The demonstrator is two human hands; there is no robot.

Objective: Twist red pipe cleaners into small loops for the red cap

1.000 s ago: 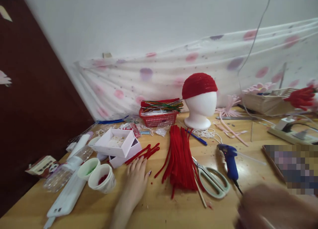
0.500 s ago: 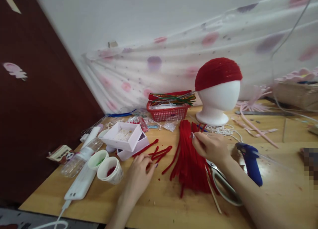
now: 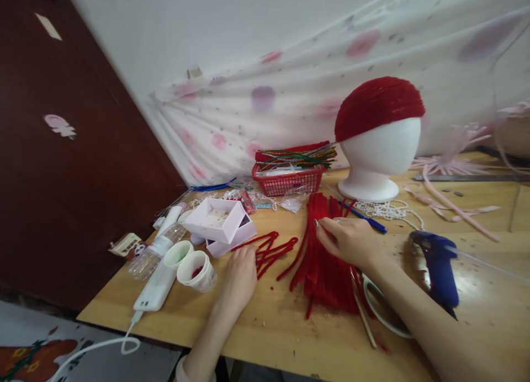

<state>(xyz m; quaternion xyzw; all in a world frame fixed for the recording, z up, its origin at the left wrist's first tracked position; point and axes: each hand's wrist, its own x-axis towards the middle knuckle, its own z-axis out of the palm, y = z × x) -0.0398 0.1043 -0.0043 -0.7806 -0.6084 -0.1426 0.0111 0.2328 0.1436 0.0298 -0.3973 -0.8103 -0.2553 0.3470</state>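
You have a thick bundle of long red chenille stems (image 3: 327,285) lying side by side, splayed toward you, just nearside-left of the white foam head (image 3: 381,150), and bent red chenille stems (image 3: 285,247) zigzagging farther left of it.

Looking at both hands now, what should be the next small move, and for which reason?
Probably the right hand should draw one strip from the red bundle: its thumb and fingertips are at the bundle's upper part, while the left hand is beside the bent red strips.
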